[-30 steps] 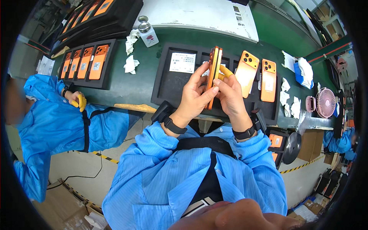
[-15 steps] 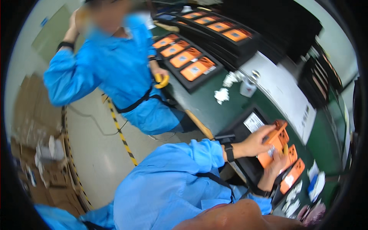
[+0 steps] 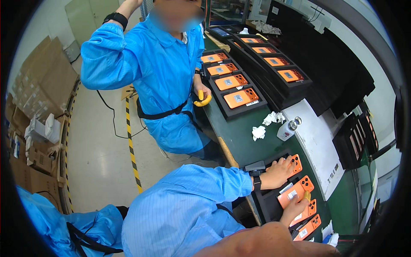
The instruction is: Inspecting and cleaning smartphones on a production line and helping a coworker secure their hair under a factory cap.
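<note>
My left hand [image 3: 277, 173] lies with fingers stretched over an orange phone [image 3: 296, 165] at the far end of a black tray [image 3: 266, 201]. Part of that phone is hidden under the palm. My right hand [image 3: 293, 210], with a yellow finger cot on one finger, grips the edge of a second orange phone [image 3: 294, 193], which is tilted over the tray with its camera side up. Two more orange phones, one partly behind my right hand [image 3: 311, 208] and one nearest me [image 3: 309, 228], rest in the tray.
A co-worker in blue [image 3: 160, 73] stands at the bench, beside another tray of orange phones [image 3: 240, 98]. Stacked black trays [image 3: 280, 92] stand behind. Crumpled tissues [image 3: 258, 133], a pump bottle [image 3: 287, 129] and a white board [image 3: 319, 150] lie beyond my tray.
The view has shifted. My hands, earlier close together around a raised orange phone, are now apart: the left spread over a phone at the tray's far end, the right gripping another.
</note>
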`<action>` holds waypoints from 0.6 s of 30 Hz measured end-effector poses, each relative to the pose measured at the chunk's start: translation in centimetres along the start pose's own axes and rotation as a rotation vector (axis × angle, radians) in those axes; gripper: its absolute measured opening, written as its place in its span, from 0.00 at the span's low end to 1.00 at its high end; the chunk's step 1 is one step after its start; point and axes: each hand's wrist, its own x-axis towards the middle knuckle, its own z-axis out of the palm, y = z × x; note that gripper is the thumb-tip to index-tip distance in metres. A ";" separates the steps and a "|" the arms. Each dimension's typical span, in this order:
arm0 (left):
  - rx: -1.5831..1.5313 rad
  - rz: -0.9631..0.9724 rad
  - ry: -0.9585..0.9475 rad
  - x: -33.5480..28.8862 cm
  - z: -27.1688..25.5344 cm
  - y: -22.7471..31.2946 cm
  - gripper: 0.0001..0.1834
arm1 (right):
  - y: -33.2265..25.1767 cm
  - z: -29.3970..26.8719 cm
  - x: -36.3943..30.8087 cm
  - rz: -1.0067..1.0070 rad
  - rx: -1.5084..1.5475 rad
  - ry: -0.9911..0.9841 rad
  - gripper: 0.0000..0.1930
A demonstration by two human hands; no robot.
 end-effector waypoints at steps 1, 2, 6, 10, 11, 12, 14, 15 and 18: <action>-0.005 0.003 0.013 -0.2 0.2 -0.4 0.42 | -0.1 0.3 0.1 -0.017 -0.024 -0.042 0.21; -0.007 -0.002 0.024 -0.3 0.4 -0.6 0.42 | -0.3 0.6 0.2 -0.033 -0.049 -0.084 0.22; 0.041 0.072 0.117 -0.3 1.4 -0.6 0.40 | -0.8 0.9 0.0 -0.123 -0.232 -0.061 0.24; -0.003 0.112 0.097 -0.4 1.2 -0.7 0.39 | -4.0 -1.5 -1.1 -0.161 -0.282 -0.054 0.24; -0.027 0.103 0.080 -0.3 0.9 -0.7 0.37 | -4.0 -1.9 -1.6 -0.233 -0.223 -0.013 0.23; -0.031 0.111 0.074 -0.3 0.7 -0.8 0.37 | -4.4 -2.5 -2.3 -0.224 -0.228 -0.009 0.23; -0.019 0.103 0.113 -0.8 0.8 -1.3 0.36 | -6.2 -4.2 -4.5 -0.235 0.079 -0.175 0.19; -0.009 0.103 0.117 -0.8 1.0 -1.3 0.36 | -9.3 -5.9 -6.3 -0.092 0.273 -0.309 0.15; -0.034 0.105 0.096 -0.9 1.1 -1.1 0.35 | -9.1 -7.0 -11.9 -0.354 0.339 -0.544 0.10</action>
